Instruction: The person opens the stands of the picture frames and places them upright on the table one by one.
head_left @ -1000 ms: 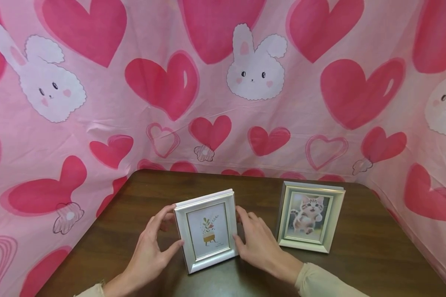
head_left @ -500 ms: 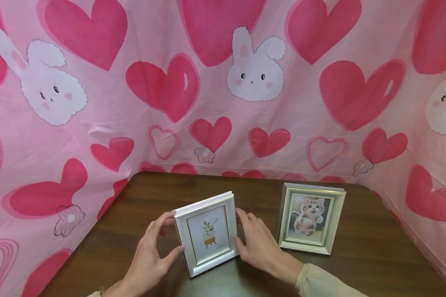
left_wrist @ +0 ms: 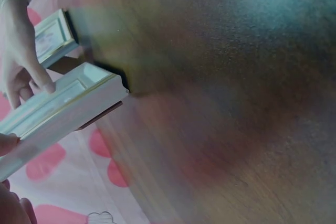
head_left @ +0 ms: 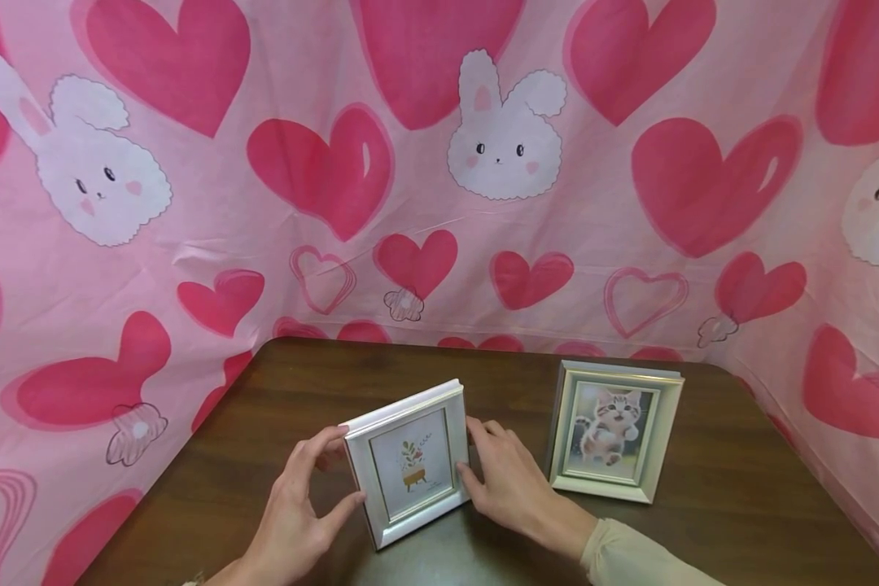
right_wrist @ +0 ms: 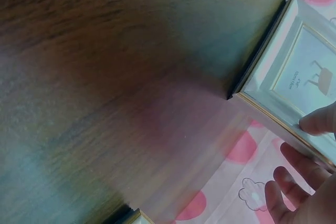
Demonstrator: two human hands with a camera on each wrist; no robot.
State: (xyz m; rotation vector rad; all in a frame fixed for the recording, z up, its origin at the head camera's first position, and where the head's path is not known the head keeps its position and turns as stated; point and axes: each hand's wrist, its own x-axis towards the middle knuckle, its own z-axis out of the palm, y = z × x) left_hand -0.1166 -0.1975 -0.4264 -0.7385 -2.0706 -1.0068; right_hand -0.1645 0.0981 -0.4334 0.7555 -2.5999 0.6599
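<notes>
A white picture frame (head_left: 381, 488) with a potted-plant print stands on the table in the head view, turned at an angle. My left hand (head_left: 293, 496) holds its left side, thumb at the front edge and fingers behind the upper corner. On the opposite side my right hand (head_left: 509, 476) grips the frame, thumb on the front border. The right wrist view shows that thumb (right_wrist: 317, 120) on the border of the same picture frame (right_wrist: 262, 85). In the left wrist view, the picture frame (left_wrist: 79, 108) is seen from its side, and its lower edge meets the table.
A second picture frame (head_left: 659, 439) with a kitten photo stands to the right of my right hand. The dark wooden table (head_left: 264, 382) ends at a pink curtain (head_left: 425, 203) with hearts and rabbits, which surrounds it at the back and sides.
The plant picture frame and both hands have shifted slightly lower in the head view, and the frame is turned a little more. Both hands keep their hold. The kitten frame stands as before.
</notes>
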